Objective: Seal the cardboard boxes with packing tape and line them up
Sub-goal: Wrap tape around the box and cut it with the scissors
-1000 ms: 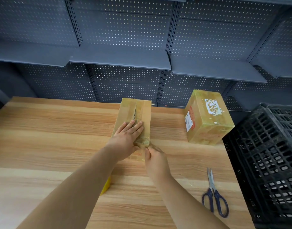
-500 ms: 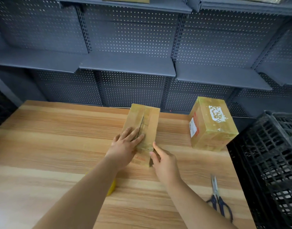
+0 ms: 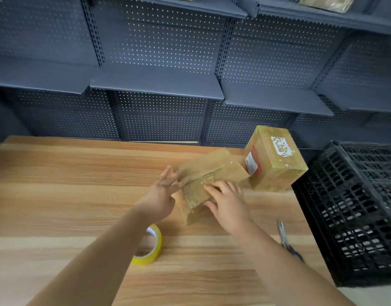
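Both hands are on the cardboard box (image 3: 214, 167), neither of them curled round it. The left hand (image 3: 164, 192) has straight fingers pressed against the box's left end. The right hand (image 3: 228, 200) lies spread and flat on top, its thumb down the near side.

A second ago the box pointed straight away from the person, near the middle of the tabletop's (image 3: 68, 184) far edge. Now it lies on a slant, its far end swung toward the taped box (image 3: 276, 164) at the far right corner. The two ends look just beside each other; whether they touch is not clear.

A dark slit shows along the top seam, so the seal looks unfinished. The turn probably either brings a fresh side round for tape or starts moving the box toward its neighbour.

The yellow tape roll (image 3: 154, 244), earlier almost hidden by the left forearm, now shows beside it. The scissors (image 3: 284, 236) lie near the right edge.
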`<state>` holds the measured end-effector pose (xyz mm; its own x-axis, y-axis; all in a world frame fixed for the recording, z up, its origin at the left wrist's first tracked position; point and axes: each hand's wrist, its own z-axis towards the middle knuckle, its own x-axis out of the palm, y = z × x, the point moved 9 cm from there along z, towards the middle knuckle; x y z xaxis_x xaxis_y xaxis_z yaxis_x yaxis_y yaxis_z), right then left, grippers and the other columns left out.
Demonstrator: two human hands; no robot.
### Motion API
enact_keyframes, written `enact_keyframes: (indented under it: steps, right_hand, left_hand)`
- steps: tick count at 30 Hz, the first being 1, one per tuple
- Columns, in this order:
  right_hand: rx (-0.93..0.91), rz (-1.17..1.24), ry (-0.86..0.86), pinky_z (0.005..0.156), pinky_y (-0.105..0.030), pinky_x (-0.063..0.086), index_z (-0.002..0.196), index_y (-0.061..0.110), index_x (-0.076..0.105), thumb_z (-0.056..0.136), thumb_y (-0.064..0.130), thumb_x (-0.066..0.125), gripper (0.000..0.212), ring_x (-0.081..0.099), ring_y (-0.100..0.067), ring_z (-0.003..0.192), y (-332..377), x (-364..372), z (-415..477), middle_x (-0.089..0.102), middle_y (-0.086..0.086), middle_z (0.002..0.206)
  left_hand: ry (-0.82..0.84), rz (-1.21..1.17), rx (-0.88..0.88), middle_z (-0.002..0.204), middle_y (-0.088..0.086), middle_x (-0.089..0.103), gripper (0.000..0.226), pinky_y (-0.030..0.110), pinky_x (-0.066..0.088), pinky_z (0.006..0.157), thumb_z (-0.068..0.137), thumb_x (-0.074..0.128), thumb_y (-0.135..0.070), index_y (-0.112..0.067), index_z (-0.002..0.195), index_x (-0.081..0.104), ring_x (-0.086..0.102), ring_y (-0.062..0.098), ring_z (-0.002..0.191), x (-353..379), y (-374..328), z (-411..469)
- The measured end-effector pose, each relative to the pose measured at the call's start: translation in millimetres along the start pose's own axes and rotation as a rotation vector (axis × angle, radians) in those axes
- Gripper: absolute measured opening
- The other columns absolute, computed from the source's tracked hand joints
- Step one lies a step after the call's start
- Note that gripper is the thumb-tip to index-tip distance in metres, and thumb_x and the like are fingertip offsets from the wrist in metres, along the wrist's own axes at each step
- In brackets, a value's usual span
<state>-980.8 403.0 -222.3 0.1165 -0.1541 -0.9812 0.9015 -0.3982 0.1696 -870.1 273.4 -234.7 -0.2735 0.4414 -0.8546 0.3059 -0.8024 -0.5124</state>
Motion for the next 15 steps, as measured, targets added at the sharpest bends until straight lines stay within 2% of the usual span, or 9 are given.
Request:
enact_keyframes:
  steps: [1,3,5,7,8,11,12,13,15]
  right_hand:
    - [0.03,-0.033,-0.045,0.093,-0.044,0.046,0.123,0.03,0.066,0.081,0.045,0.075,0.046,0.056,-0.025,0.11,3,-1,-5,0.062,0.005,0.117]
    - [0.074,-0.061,-0.101,0.082,-0.042,0.047,0.115,0.031,0.069,0.076,0.052,0.076,0.044,0.057,-0.022,0.097,9,-3,-13,0.062,0.006,0.104]
    - [0.119,-0.025,-0.12,0.083,-0.042,0.045,0.114,0.03,0.07,0.076,0.05,0.077,0.044,0.057,-0.022,0.099,11,-3,-15,0.061,0.005,0.106]
    - [0.144,-0.007,-0.141,0.085,-0.043,0.044,0.115,0.029,0.069,0.078,0.047,0.077,0.043,0.056,-0.023,0.102,13,-5,-16,0.06,0.003,0.11]
    - [0.138,-0.002,-0.149,0.085,-0.043,0.044,0.114,0.028,0.07,0.077,0.045,0.078,0.042,0.057,-0.024,0.102,14,-5,-16,0.06,0.003,0.11]
    - [0.124,0.0,-0.131,0.091,-0.043,0.041,0.119,0.026,0.067,0.081,0.043,0.076,0.043,0.056,-0.026,0.107,17,-4,-16,0.059,0.001,0.115]
    - [0.127,0.018,-0.118,0.095,-0.043,0.039,0.122,0.026,0.066,0.084,0.043,0.073,0.043,0.054,-0.025,0.11,17,-3,-18,0.057,0.002,0.12]
    - [0.124,0.053,-0.147,0.098,-0.042,0.038,0.122,0.024,0.066,0.086,0.043,0.071,0.041,0.054,-0.024,0.111,19,-6,-22,0.057,0.002,0.121]
    - [0.114,0.134,-0.328,0.094,-0.041,0.04,0.113,0.02,0.07,0.088,0.039,0.066,0.032,0.056,-0.021,0.104,28,-20,-39,0.06,0.0,0.114]
  left_hand:
    - [-0.036,-0.054,-0.061,0.156,-0.014,0.017,0.078,0.027,0.012,0.117,0.077,0.046,0.009,-0.026,0.147,0.041,0.003,0.019,0.15,-5,5,-6]
    - [-0.121,-0.16,-0.19,0.155,-0.008,0.028,0.067,0.022,0.011,0.116,0.082,0.052,0.006,-0.02,0.144,0.046,0.012,0.019,0.149,-15,14,-24]
    - [-0.142,-0.218,-0.265,0.145,-0.001,0.045,0.055,0.022,0.018,0.116,0.085,0.056,0.004,-0.014,0.137,0.054,0.03,0.019,0.141,-17,24,-48]
    - [-0.118,-0.171,-0.308,0.136,0.002,0.054,0.044,0.018,0.026,0.108,0.088,0.059,-0.003,-0.012,0.132,0.06,0.041,0.019,0.132,-13,37,-72]
    - [-0.111,-0.133,-0.334,0.132,0.003,0.058,0.039,0.022,0.032,0.105,0.089,0.06,-0.007,-0.011,0.128,0.063,0.045,0.021,0.128,-10,45,-85]
    - [-0.205,-0.006,-0.31,0.103,0.003,0.069,0.018,0.033,0.051,0.081,0.086,0.065,-0.019,-0.012,0.1,0.074,0.062,0.027,0.101,-13,48,-117]
    - [-0.185,0.066,-0.268,0.093,0.001,0.069,0.021,0.032,0.053,0.073,0.085,0.061,-0.031,-0.016,0.09,0.074,0.065,0.027,0.093,-8,41,-124]
    - [-0.086,0.164,-0.238,0.091,-0.001,0.069,0.031,0.032,0.054,0.072,0.084,0.054,-0.044,-0.019,0.088,0.074,0.065,0.026,0.092,5,34,-130]
    - [0.207,0.313,-0.284,0.117,-0.004,0.065,0.05,0.033,0.047,0.09,0.086,0.045,-0.061,-0.026,0.113,0.067,0.058,0.022,0.114,44,30,-142]
